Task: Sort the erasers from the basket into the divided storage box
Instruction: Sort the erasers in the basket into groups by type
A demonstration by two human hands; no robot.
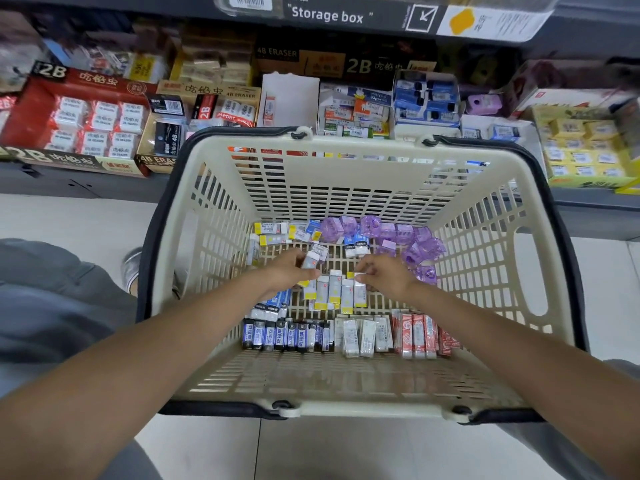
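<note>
A beige plastic basket stands on the floor in front of me, with both my arms reaching into it. Its bottom holds many small erasers: a row of yellow-and-white ones, dark blue ones, white ones, red-and-white ones and purple translucent ones. My left hand grips a small white eraser between thumb and fingers. My right hand pinches the top of a yellow-and-white eraser in the row. No divided storage box can be told apart from the shelf boxes.
Behind the basket a low shelf carries open display boxes of erasers: red 2B boxes, 4B eraser boxes, blue packs and yellow packs. A sign reading "Storage box" hangs above. My knee is at the left.
</note>
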